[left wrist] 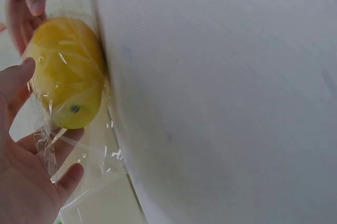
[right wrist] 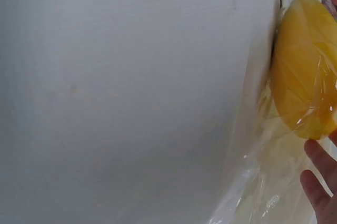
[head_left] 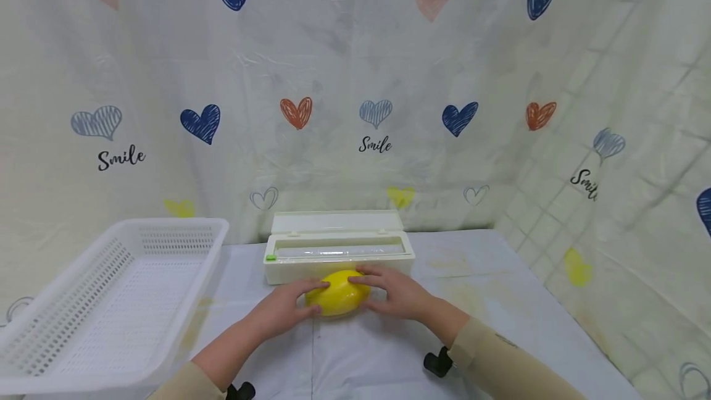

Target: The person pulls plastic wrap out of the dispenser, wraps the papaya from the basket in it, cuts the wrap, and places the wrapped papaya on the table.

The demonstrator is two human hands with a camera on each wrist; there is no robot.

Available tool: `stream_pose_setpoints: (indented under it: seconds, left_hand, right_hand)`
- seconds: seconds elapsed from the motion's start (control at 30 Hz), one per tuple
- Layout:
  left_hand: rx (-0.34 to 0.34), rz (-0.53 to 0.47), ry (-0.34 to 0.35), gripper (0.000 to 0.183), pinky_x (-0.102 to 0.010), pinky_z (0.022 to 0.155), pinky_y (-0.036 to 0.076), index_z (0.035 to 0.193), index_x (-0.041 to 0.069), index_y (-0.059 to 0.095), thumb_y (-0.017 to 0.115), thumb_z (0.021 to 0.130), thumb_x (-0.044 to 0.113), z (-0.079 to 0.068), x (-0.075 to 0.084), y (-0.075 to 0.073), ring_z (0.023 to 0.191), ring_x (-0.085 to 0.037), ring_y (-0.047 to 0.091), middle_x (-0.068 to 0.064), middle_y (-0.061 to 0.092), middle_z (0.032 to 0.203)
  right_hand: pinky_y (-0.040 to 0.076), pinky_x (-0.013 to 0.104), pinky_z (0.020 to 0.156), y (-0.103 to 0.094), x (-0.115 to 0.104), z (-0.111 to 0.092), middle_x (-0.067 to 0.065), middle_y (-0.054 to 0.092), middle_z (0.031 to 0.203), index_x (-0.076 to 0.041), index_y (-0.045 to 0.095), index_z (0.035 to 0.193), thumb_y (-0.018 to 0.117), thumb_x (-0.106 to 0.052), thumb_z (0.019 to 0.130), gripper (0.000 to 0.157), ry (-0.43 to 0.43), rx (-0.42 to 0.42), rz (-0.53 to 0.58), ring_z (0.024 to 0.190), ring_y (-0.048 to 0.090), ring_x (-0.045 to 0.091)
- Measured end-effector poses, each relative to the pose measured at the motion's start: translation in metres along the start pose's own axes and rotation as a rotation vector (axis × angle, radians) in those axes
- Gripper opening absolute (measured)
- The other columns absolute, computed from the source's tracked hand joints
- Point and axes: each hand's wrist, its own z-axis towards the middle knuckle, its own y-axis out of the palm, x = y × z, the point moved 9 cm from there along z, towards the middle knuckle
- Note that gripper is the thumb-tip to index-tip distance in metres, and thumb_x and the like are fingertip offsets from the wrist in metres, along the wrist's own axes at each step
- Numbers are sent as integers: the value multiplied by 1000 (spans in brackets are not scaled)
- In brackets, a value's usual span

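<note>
A yellow oval fruit (head_left: pixel 337 294) with a small dark green spot at one end lies in front of a white cling film dispenser (head_left: pixel 339 271). Clear cling film (left wrist: pixel 66 58) covers it, creased over its skin and loose around the ends. My left hand (head_left: pixel 286 307) is at the fruit's left end, fingers spread, with film against the palm and fingers in the left wrist view. At the other end, my right hand (head_left: pixel 397 294) touches the wrapped fruit with fairly straight fingers. The right wrist view shows only some of its fingertips (right wrist: pixel 318 155), by the fruit's tip.
The dispenser's lid (head_left: pixel 337 221) stands raised, showing the film roll (head_left: pixel 341 250) inside and a green slider (head_left: pixel 271 257) at its left. A large white perforated basket (head_left: pixel 213 264) stands on the left of the white-covered table (head_left: pixel 378 357). Behind hangs a heart-printed curtain (head_left: pixel 333 66).
</note>
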Motion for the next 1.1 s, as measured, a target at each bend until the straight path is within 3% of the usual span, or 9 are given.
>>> stream_pose_setpoints:
  seconds: [0.3,0.57,0.87,1.0,1.1]
  left_hand:
    - [6,-33,-82,32,-52,102,45,126,32,65,67,95,37,13,-7,2,121,-26,57,3,62,131]
    - [-19,-83,-86,28,-53,99,47,124,32,66,65,96,33,19,-8,-1,119,-29,58,1,62,132]
    - [-36,-141,-64,27,-45,95,51,125,30,65,62,98,30,25,-11,-2,112,-23,60,6,62,129]
    - [-45,-168,-78,26,-44,94,52,125,30,65,62,99,29,26,-13,-2,111,-23,60,6,63,127]
    - [-44,-186,-76,25,-45,93,52,124,28,66,62,99,27,26,-13,-3,111,-24,61,4,63,126]
  right_hand:
    - [47,45,100,-1,3,6,5,61,133,-25,66,130,73,-32,91,40,-25,92,-17,119,59,25]
    - [47,42,101,2,7,6,1,61,129,-27,67,128,69,-32,94,34,10,85,11,117,58,21]
    - [39,48,109,-4,17,-1,-4,53,144,-35,52,143,60,-41,98,46,216,32,88,134,48,24]
    - [44,47,105,-5,11,0,-3,52,145,-35,53,143,70,-40,92,54,146,31,20,131,50,23]
    - [45,44,104,-2,3,5,0,50,147,-34,54,142,75,-43,87,60,45,7,-37,130,50,24]
